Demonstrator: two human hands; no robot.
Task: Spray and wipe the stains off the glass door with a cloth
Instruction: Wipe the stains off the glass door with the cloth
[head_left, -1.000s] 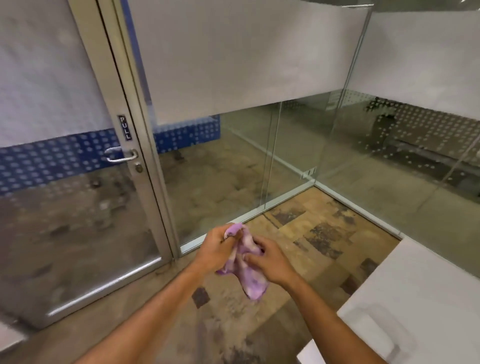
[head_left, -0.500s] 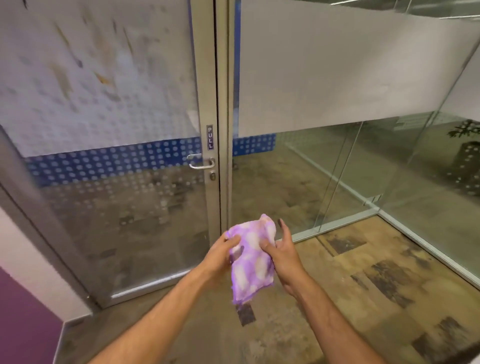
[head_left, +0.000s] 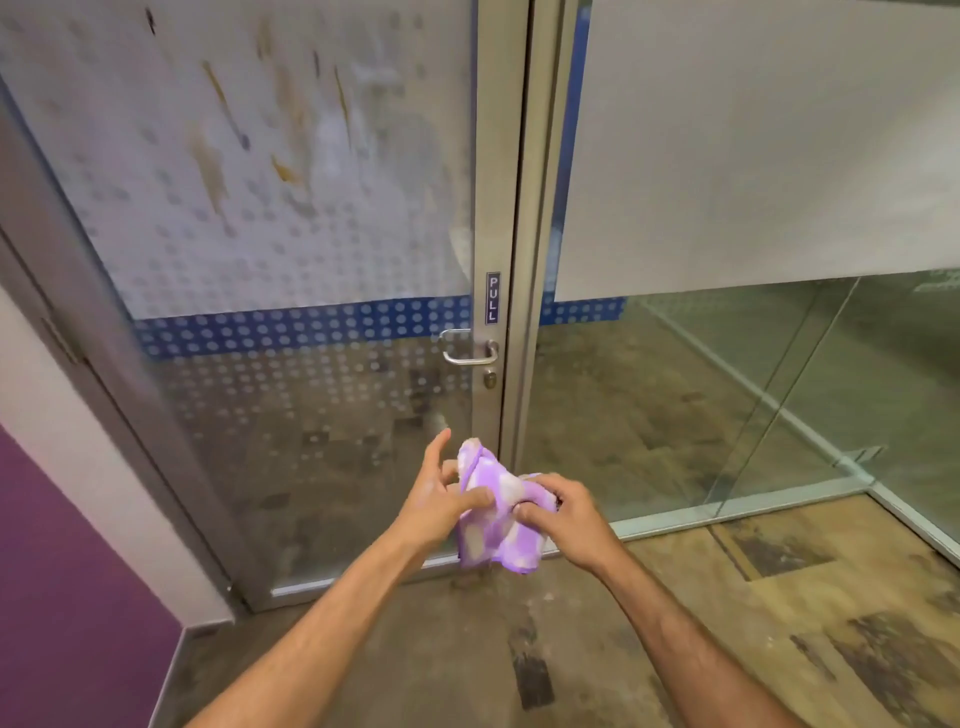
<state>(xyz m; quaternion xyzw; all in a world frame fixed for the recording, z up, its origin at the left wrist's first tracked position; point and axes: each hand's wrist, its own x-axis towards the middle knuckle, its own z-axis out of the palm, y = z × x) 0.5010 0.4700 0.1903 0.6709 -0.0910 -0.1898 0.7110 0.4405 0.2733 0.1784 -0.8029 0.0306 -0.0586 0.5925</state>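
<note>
Since the earlier frames the view has swung left and closed in, so the glass door (head_left: 291, 260) now fills the left and centre, where before the side panels dominated. Both hands have kept working the cloth (head_left: 493, 512): the hanging fold seen half a second ago is now bunched into a compact wad. By this judgement the person is readying a wiping pad, and wiping has not yet begun. No spray bottle is in view.

Left hand (head_left: 441, 499): thumb pressed on the cloth's left side, index finger raised free. Right hand (head_left: 563, 506): its grip is clamped on the cloth's right edge, fingers curled over it. The cloth, purple with pale patches, is held in the air before the door's lower right corner, near the frame (head_left: 498, 208) and below the handle (head_left: 467, 347); it appears clear of the glass.

Brown-yellow streaks (head_left: 218, 150) mark the door's frosted upper part, toward its upper left, well apart from the cloth. A blue dotted band (head_left: 291, 325) crosses the door at handle height.
</note>
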